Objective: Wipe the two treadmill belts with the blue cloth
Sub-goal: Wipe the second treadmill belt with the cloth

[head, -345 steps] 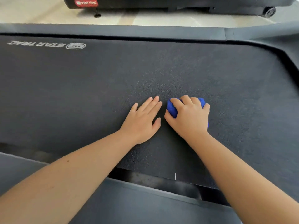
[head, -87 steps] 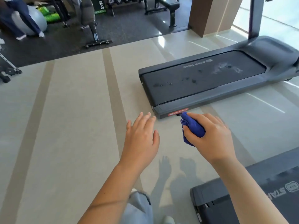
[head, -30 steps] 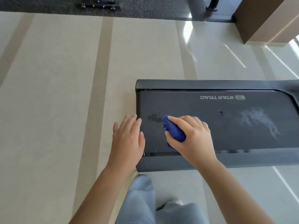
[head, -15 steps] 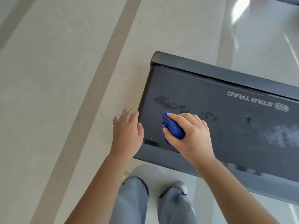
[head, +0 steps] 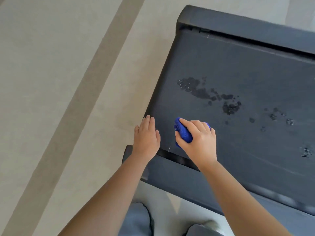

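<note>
Some cloth (head: pixel 183 133) under right hand (head: pixel 199 142)

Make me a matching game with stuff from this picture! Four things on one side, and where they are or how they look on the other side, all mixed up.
Column 1
1. blue cloth
2. left hand
3. dark spots
4. floor stripe

Column 2
a. long and grey-brown
b. bunched up in the right hand
c. scattered over the treadmill belt
d. open, fingers straight

Pairs: 1-b, 2-d, 3-c, 4-a
</note>
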